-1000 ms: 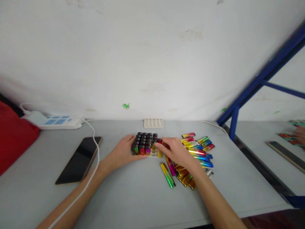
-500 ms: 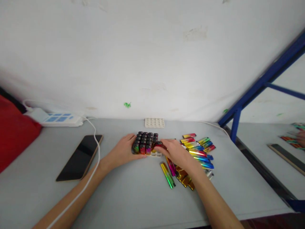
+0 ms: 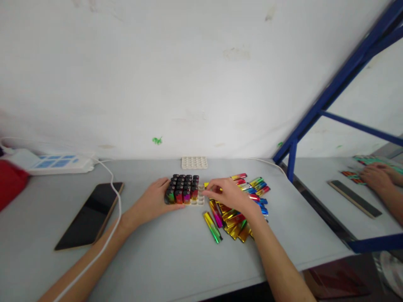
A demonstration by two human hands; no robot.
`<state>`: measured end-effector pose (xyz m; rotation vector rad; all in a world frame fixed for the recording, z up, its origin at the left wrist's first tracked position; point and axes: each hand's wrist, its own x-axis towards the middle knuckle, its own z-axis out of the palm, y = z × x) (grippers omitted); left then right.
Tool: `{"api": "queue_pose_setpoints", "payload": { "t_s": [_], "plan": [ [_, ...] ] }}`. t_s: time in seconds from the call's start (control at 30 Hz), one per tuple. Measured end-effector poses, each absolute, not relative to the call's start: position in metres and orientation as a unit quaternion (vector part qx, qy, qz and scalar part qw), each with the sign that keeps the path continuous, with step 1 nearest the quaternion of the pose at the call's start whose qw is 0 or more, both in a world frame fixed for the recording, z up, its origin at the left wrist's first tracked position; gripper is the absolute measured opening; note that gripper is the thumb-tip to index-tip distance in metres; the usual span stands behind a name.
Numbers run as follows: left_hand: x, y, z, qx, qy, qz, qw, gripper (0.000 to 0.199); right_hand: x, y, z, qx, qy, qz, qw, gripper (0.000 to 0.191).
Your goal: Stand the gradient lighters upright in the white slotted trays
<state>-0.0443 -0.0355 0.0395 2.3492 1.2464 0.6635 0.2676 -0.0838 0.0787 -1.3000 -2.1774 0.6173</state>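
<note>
— Two hands in view? What's each one on?

— My left hand lies open on the worktop, fingers against the left side of the tray of upright lighters. My right hand hovers over the loose lighters just right of the tray, fingers curled; I can't tell if it holds one.

— Anything else?

— A phone lies left and an empty tray by the wall; another person's hand is on the next table.
</note>
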Motion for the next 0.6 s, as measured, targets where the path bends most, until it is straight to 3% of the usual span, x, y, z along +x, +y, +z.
{"api": "queue_pose_setpoints", "payload": {
  "t_s": [0.13, 0.3, 0.4, 0.5, 0.6],
  "plan": [
    [-0.043, -0.037, 0.042, 0.839, 0.451, 0.239, 0.19, 0.073, 0.305, -0.071, 0.07, -0.543, -0.77, 0.16, 0.294, 0.019],
    [-0.043, -0.038, 0.041, 0.842, 0.452, 0.227, 0.188, 0.075, 0.319, -0.064, 0.059, -0.569, -0.78, 0.164, 0.204, 0.013],
    [-0.043, -0.037, 0.039, 0.845, 0.45, 0.221, 0.186, 0.074, 0.319, -0.065, 0.057, -0.58, -0.772, 0.171, 0.196, 0.006],
    [-0.044, -0.038, 0.039, 0.845, 0.448, 0.218, 0.192, 0.073, 0.318, -0.065, 0.055, -0.589, -0.752, 0.177, 0.236, 0.006],
    [-0.043, -0.038, 0.041, 0.841, 0.455, 0.22, 0.191, 0.075, 0.314, -0.064, 0.054, -0.567, -0.724, 0.197, 0.339, 0.009]
  ]
}}
